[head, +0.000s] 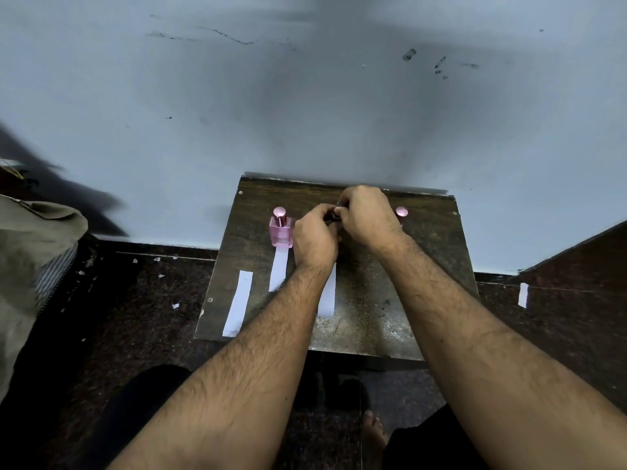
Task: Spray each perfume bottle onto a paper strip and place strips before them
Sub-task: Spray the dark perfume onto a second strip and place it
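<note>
A pink perfume bottle (281,229) with a round pink cap stands at the back left of a small dark wooden table (373,317). A white paper strip (279,270) lies right in front of it. A second strip (238,303) lies further left near the table edge, and a third strip (327,293) shows partly under my left forearm. My left hand (314,239) and my right hand (368,215) are closed together around a small dark middle bottle (334,217), mostly hidden. A third bottle's pink cap (401,212) peeks out behind my right hand.
A blue-grey wall rises just behind the table. Paper scraps lie on the dark floor at left, and one white strip (523,295) lies on the floor at right. A cloth-covered object (34,266) stands at far left, a brown surface (583,266) at right.
</note>
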